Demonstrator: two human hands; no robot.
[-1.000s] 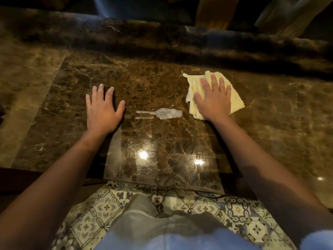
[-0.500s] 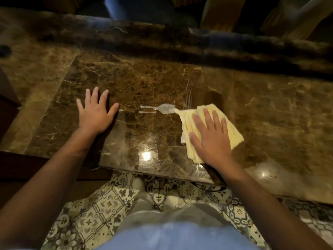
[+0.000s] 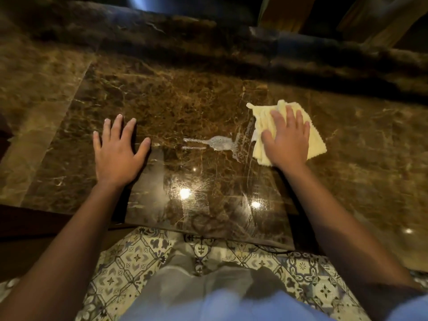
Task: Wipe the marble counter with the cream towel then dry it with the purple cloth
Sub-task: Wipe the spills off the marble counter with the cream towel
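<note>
A brown marble counter (image 3: 176, 98) fills the view. On its right half lies the folded cream towel (image 3: 315, 140), and my right hand (image 3: 287, 140) presses flat on it with fingers spread. Just left of the towel a whitish foamy smear (image 3: 217, 143) with thin streaks sits on the stone. My left hand (image 3: 118, 149) rests palm down on the bare marble at the left, holding nothing. No purple cloth is in view.
A raised dark marble ledge (image 3: 231, 45) runs along the back of the counter. The counter's front edge (image 3: 208, 235) is close to my body, with patterned floor tiles (image 3: 129, 258) below. Ceiling lights reflect on the polished stone near the front.
My right hand slid the cream towel toward me and beside the smear, then back away and to the right. The smear now shows wet streaks at its right end. My left hand stayed planted.
</note>
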